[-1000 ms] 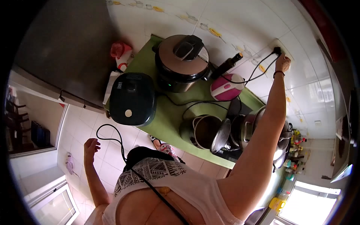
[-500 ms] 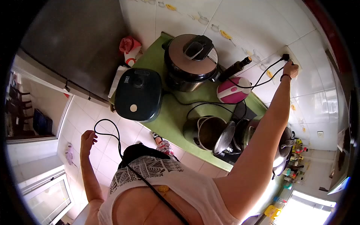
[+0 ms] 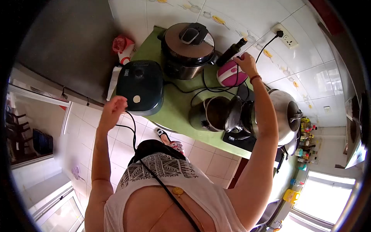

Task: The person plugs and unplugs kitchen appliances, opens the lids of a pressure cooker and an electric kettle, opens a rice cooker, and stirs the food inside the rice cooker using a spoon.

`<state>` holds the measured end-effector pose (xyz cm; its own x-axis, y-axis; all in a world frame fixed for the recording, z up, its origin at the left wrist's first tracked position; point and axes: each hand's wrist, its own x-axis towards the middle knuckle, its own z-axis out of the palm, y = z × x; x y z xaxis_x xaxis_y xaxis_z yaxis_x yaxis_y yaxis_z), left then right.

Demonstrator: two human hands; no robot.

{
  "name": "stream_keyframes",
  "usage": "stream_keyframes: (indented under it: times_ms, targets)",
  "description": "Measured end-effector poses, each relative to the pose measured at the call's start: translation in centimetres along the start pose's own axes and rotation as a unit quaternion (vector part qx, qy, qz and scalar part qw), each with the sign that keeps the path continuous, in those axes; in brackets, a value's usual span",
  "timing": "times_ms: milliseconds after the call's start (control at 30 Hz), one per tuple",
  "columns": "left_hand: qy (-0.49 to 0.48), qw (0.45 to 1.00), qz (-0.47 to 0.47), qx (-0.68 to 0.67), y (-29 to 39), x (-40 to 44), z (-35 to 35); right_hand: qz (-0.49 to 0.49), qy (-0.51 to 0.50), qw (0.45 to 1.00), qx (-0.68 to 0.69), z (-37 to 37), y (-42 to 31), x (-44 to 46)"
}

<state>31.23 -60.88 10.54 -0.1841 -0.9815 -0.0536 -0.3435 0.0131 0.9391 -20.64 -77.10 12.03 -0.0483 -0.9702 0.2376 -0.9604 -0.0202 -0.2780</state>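
My right hand (image 3: pixel 248 65) is closed on a black power cord (image 3: pixel 237 73), just above a pink and white appliance (image 3: pixel 231 74). The plug end at my fingers is too small to make out. My left hand (image 3: pixel 114 109) hovers in front of the dark green rice cooker (image 3: pixel 140 87), fingers loosely bent, with nothing seen in it. Another black plug (image 3: pixel 279 34) sits in the wall socket (image 3: pixel 290 40), and its cord runs down behind my right hand.
A pressure cooker (image 3: pixel 188 50) and a dark bottle (image 3: pixel 231 52) stand along the tiled wall. Nearer me on the green counter (image 3: pixel 176 123) are an open pot (image 3: pixel 199 116) and a steel pot (image 3: pixel 284 112). A black cable (image 3: pixel 164 185) crosses my chest and loops beside my waist.
My right hand has come away from the wall socket, down and left to the pink appliance, bringing a cord. My left hand has risen and moved right toward the rice cooker.
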Motion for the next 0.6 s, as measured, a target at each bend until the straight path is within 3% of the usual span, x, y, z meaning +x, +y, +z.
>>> stream_keyframes:
  times_ms: [67, 200, 233, 333, 500, 567, 600]
  targets:
    - [-0.012, 1.000, 0.007, 0.011, -0.9, -1.2, 0.5, 0.049, -0.006, 0.998, -0.024, 0.1, -0.4, -0.3]
    - [0.024, 0.998, 0.024, 0.058, -3.4, -3.8, -0.7, 0.137, 0.082, 0.976, -0.149, 1.0, 2.2, 0.2]
    - [0.037, 0.996, -0.010, 0.080, -3.6, -4.4, -1.3, 0.155, 0.084, 0.969, -0.171, 1.0, 2.0, 0.6]
    - [0.071, 0.990, -0.062, 0.101, -4.3, -5.6, -2.8, 0.075, 0.119, 0.984, -0.107, 1.1, -0.5, 2.0]
    - [0.106, 0.991, -0.050, 0.065, -4.7, -6.1, -3.0, 0.002, -0.007, 0.999, 0.052, 3.1, -11.0, 6.4]
    - [0.103, 0.992, -0.041, 0.065, -4.2, -6.1, -2.7, 0.085, -0.174, 0.976, 0.101, 3.4, -16.1, 7.2]
    - [0.097, 0.993, -0.032, 0.067, -3.8, -6.1, -2.5, 0.081, -0.173, 0.976, 0.101, 4.7, -17.8, 7.8]
